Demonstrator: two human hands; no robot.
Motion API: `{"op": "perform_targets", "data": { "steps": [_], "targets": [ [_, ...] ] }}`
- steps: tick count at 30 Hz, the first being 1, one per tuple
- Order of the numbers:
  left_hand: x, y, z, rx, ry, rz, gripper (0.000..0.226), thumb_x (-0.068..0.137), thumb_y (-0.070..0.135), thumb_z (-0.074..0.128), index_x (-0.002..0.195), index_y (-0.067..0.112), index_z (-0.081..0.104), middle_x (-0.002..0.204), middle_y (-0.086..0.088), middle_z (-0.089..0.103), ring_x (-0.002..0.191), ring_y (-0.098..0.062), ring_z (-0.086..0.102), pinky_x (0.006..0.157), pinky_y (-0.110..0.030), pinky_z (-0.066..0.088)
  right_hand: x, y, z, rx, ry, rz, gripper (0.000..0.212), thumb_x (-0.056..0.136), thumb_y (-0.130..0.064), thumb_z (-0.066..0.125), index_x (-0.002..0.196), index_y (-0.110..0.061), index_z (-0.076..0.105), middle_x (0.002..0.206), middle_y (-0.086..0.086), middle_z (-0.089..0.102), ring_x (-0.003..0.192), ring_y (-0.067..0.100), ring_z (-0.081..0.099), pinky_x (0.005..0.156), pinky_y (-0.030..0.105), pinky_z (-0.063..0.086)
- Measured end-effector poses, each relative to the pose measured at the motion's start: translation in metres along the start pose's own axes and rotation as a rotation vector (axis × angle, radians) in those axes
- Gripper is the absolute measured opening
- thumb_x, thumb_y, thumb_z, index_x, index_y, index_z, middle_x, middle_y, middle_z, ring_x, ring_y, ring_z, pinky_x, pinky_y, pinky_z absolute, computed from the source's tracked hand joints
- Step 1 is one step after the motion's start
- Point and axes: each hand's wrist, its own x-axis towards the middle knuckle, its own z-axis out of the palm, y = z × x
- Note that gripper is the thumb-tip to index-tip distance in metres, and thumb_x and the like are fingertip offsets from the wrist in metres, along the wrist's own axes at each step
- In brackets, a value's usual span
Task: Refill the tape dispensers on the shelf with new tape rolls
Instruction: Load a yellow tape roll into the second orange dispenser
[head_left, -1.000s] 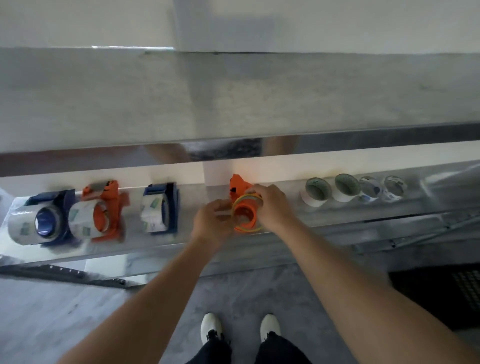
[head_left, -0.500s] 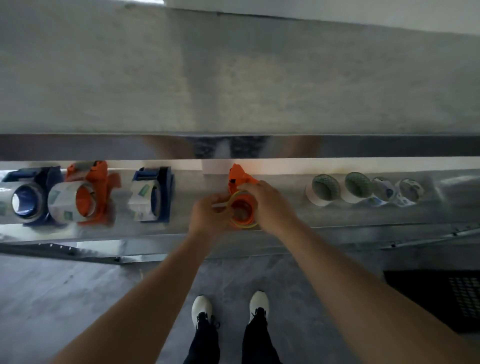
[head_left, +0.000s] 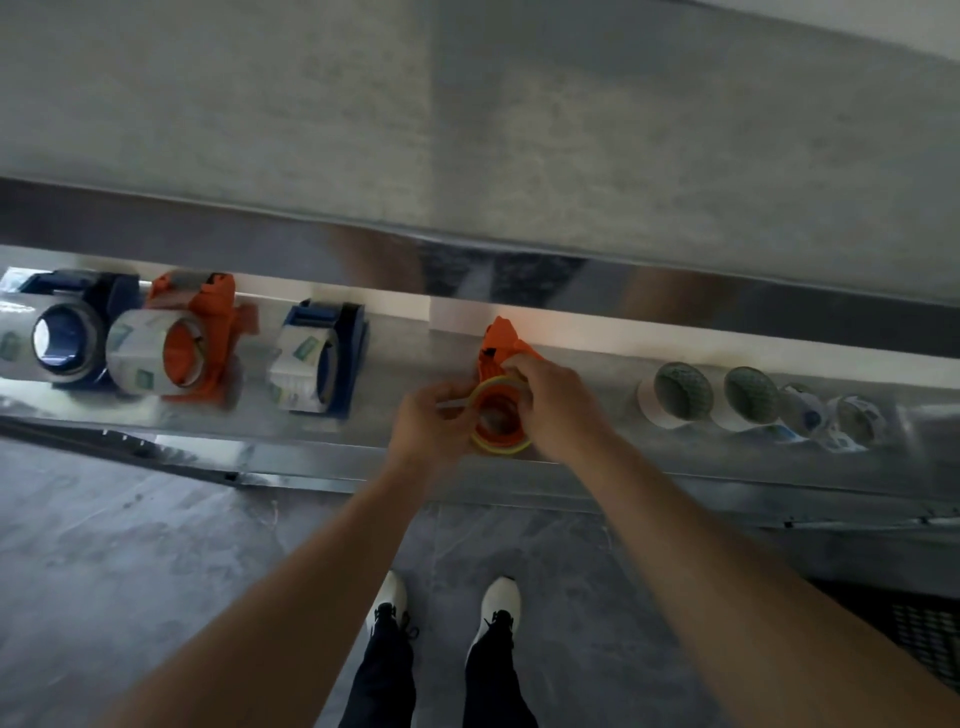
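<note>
An orange tape dispenser (head_left: 496, 348) lies on the metal shelf (head_left: 597, 467) at the middle, with a thin yellowish tape core (head_left: 500, 444) around its hub. My left hand (head_left: 428, 428) pinches the core's left side, where a pale strip sticks out. My right hand (head_left: 558, 410) grips the dispenser and the core from the right. Three loaded dispensers stand to the left: a blue one (head_left: 62, 332), an orange one (head_left: 182, 343) and another blue one (head_left: 322, 358). New tape rolls (head_left: 680, 395) stand in a row at the right.
An upper metal shelf (head_left: 467, 156) overhangs the row closely, its shiny front edge reflecting my arms. The grey floor (head_left: 130, 571) and my white shoes (head_left: 389, 597) lie below. A dark mat (head_left: 924, 634) sits at the lower right.
The view has tilted and shifted a little. Both hands stay on the orange dispenser and the thin core, my fingers shifting slightly around the hub.
</note>
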Motion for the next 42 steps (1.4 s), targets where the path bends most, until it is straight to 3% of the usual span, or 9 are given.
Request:
{"op": "perform_targets", "data": {
  "steps": [7,15,19,23,27,29,31,35,42],
  "targets": [
    [0.001,-0.004,0.004,-0.031,-0.018,-0.029,0.024,0.091,0.003,0.078,0.093,0.027,0.081,0.094,-0.001,0.084,0.095,-0.024,0.081,0.093,-0.052,0.064,0.004,0.005,0.009,-0.036,-0.03,0.007,0.043,0.099,-0.013,0.06,0.141,-0.021,0.057,0.14,0.006,0.062,0.125,0.027,0.06,0.106,0.042,0.05],
    [0.001,-0.006,0.008,-0.021,0.023,-0.004,0.031,0.097,0.001,0.068,0.098,0.031,0.075,0.096,0.007,0.079,0.096,-0.015,0.077,0.096,-0.043,0.063,0.002,0.009,0.015,-0.018,-0.101,0.007,0.049,0.103,-0.017,0.053,0.152,-0.023,0.046,0.145,0.006,0.057,0.13,0.025,0.056,0.109,0.039,0.048],
    [0.001,-0.007,0.009,-0.01,0.035,0.006,0.029,0.098,0.005,0.069,0.094,0.033,0.074,0.096,0.005,0.08,0.094,-0.015,0.077,0.093,-0.04,0.064,-0.006,0.014,0.016,0.029,0.066,-0.013,0.038,0.103,-0.023,0.056,0.141,-0.025,0.058,0.137,0.002,0.063,0.122,0.022,0.061,0.102,0.039,0.054],
    [0.002,-0.008,0.011,-0.019,0.044,-0.033,0.022,0.098,0.003,0.069,0.104,0.023,0.077,0.099,0.0,0.081,0.097,-0.02,0.078,0.092,-0.042,0.065,-0.015,0.019,0.015,0.063,0.314,-0.024,0.022,0.1,-0.025,0.063,0.121,-0.02,0.067,0.112,0.003,0.066,0.095,0.021,0.065,0.082,0.041,0.059],
    [0.004,-0.009,0.012,-0.016,0.04,-0.05,0.022,0.099,0.002,0.068,0.109,0.019,0.077,0.102,0.0,0.081,0.098,-0.019,0.078,0.095,-0.044,0.064,-0.022,0.022,0.016,0.08,0.509,0.075,0.033,0.098,-0.031,0.068,0.129,-0.019,0.063,0.129,0.008,0.054,0.117,0.026,0.055,0.097,0.042,0.053],
    [0.003,-0.009,0.012,-0.026,0.035,-0.055,0.02,0.098,0.003,0.069,0.108,0.019,0.077,0.101,0.0,0.082,0.098,-0.019,0.078,0.095,-0.046,0.064,-0.022,0.022,0.021,0.071,0.464,0.167,0.044,0.102,-0.032,0.061,0.143,-0.018,0.054,0.142,0.012,0.051,0.13,0.03,0.051,0.107,0.049,0.048],
    [0.004,-0.012,0.011,-0.026,0.032,-0.058,0.019,0.098,0.005,0.071,0.11,0.019,0.078,0.101,0.0,0.083,0.098,-0.02,0.079,0.094,-0.049,0.065,-0.022,0.024,0.026,0.121,0.374,0.236,0.048,0.106,-0.029,0.053,0.152,-0.017,0.046,0.146,0.012,0.05,0.134,0.029,0.05,0.111,0.047,0.046],
    [0.005,-0.016,0.011,0.006,0.056,-0.054,0.018,0.098,0.009,0.07,0.107,0.022,0.079,0.097,0.003,0.083,0.096,-0.02,0.079,0.093,-0.051,0.065,-0.027,0.024,0.033,0.223,0.328,0.285,0.043,0.109,-0.026,0.047,0.152,-0.019,0.046,0.136,0.008,0.061,0.123,0.024,0.061,0.103,0.036,0.049],
    [0.005,-0.022,0.014,0.02,0.066,-0.056,0.018,0.1,0.014,0.069,0.114,0.02,0.078,0.102,0.001,0.082,0.098,-0.021,0.078,0.094,-0.052,0.064,-0.032,0.01,0.041,0.316,0.382,0.302,0.022,0.106,-0.018,0.05,0.125,-0.023,0.061,0.11,-0.001,0.07,0.099,0.019,0.067,0.087,0.041,0.058]
  ]
}}
